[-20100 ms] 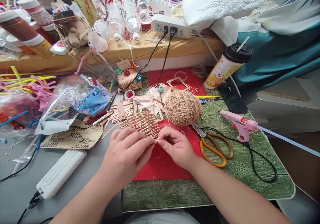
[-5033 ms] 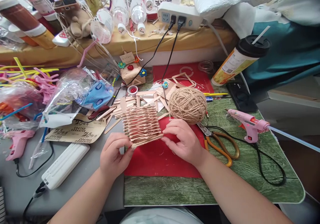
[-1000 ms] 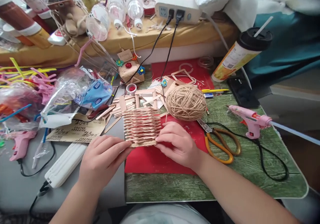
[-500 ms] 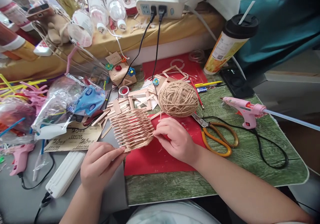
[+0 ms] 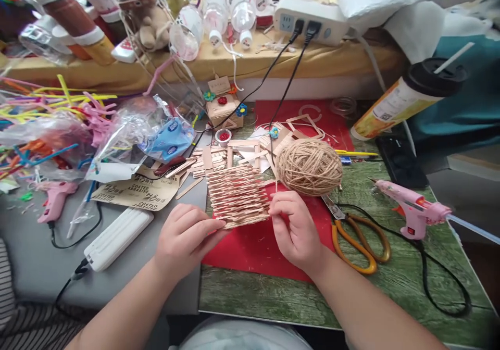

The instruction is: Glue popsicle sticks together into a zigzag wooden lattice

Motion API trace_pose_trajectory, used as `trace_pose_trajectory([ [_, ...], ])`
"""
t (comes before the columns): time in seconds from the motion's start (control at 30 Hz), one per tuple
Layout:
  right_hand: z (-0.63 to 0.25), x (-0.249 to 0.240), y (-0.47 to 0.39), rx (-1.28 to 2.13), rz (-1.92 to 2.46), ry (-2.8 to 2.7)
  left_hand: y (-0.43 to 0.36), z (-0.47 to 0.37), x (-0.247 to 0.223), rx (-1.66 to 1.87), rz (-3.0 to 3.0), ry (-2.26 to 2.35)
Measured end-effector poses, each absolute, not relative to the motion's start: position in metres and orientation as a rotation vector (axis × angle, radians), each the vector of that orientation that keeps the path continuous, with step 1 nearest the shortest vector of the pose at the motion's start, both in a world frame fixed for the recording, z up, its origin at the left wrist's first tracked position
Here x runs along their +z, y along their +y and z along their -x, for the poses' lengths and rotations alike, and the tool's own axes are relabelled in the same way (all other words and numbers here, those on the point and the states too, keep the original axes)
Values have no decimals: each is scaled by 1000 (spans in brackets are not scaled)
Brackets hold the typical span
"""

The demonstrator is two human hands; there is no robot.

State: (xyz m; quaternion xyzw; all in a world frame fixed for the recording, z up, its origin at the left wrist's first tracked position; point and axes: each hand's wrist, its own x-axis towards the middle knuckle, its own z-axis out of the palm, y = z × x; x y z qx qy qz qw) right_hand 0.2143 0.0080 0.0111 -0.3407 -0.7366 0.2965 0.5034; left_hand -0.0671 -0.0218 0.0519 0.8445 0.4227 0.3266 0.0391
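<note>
A woven panel of thin wooden sticks and twine (image 5: 238,194) is held above the red sheet (image 5: 250,253). My left hand (image 5: 187,235) pinches its lower left corner between thumb and fingers. At the panel's right edge, my right hand (image 5: 295,225) is closed, its fingertips pinching the twine where it meets the sticks. A strand rises from those fingers toward the ball of twine (image 5: 308,166), which rests just behind the right hand. Scissors with orange handles (image 5: 361,240) lie to the right of that hand.
A pink glue gun (image 5: 414,207) lies at right, another glue gun (image 5: 58,200) at far left. Behind are loose craft sticks (image 5: 213,157) and a decorated wooden box (image 5: 224,110). A lidded cup (image 5: 410,97) stands back right; a power strip (image 5: 310,21) sits on the ledge.
The view has swung left, so everything appears shifted to the right. Both hands keep their hold on the panel and twine, with little change between them.
</note>
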Motion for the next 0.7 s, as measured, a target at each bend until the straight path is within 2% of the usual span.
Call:
trace_pose_trajectory([
  [0.2,-209,16,7,679,812,-1842,-21,64,53,1030,-2596,1282],
  [0.4,-209,16,10,525,805,-1941,-11,63,67,872,-2853,1218],
  [0.7,-211,15,10,585,871,-1929,-5,48,99,608,-3058,1129],
])
